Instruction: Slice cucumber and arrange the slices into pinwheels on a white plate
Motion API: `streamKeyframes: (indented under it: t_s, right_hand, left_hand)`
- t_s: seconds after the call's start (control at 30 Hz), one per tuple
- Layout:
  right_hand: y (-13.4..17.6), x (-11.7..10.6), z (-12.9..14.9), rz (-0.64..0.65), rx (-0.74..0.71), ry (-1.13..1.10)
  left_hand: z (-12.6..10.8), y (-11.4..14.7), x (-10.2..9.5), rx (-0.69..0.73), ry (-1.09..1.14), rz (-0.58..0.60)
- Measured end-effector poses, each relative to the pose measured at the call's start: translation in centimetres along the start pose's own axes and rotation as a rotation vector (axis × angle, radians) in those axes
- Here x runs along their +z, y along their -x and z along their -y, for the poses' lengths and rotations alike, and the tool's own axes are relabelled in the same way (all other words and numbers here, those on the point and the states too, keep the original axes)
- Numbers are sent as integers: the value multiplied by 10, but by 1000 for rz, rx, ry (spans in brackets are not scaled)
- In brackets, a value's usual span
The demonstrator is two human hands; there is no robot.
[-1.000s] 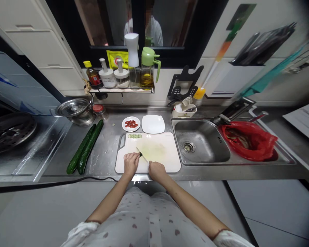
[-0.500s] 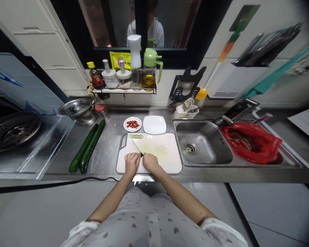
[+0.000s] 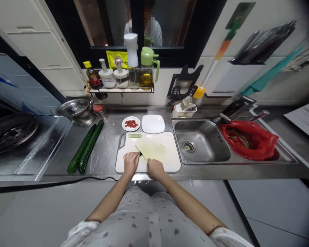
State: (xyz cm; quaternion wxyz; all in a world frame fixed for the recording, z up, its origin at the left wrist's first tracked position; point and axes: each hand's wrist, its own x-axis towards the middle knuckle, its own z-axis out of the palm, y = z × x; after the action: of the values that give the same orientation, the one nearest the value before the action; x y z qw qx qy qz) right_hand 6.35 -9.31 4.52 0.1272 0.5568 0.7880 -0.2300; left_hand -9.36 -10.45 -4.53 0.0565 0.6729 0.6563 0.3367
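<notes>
The left hand [image 3: 130,164] curls its fingers over a short, dark-green cucumber piece [image 3: 140,154], nine o'clock from mid-board on the white rectangular cutting board [image 3: 170,161]: likely light, firm, slippery, best pinched by its sides. The right hand [image 3: 155,168] clenches a slim metal knife [image 3: 144,157], tip toward eleven.

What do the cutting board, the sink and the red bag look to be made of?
Cutting board: probably matte plastic, given its grainless white face and grey rim.
Sink: likely stainless steel with a satin finish, given its grey sheen and soft reflections.
Red bag: apparently thin, glossy plastic film, given its crinkles and highlights.
</notes>
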Motion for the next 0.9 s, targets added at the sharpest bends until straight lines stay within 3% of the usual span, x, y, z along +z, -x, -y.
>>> streamKeyframes:
  t_s: [0.37,0.67,0.9]
  right_hand:
    - [27,9,-17,37,18,24]
    - [28,10,-20,26,22,13]
    - [28,8,-21,32,14,17]
  left_hand:
    - [-3,-1,-1,-56,-1,33]
    - [-6,-2,-3,-152,-1,102]
    - [0,-4,-9,-219,38,69]
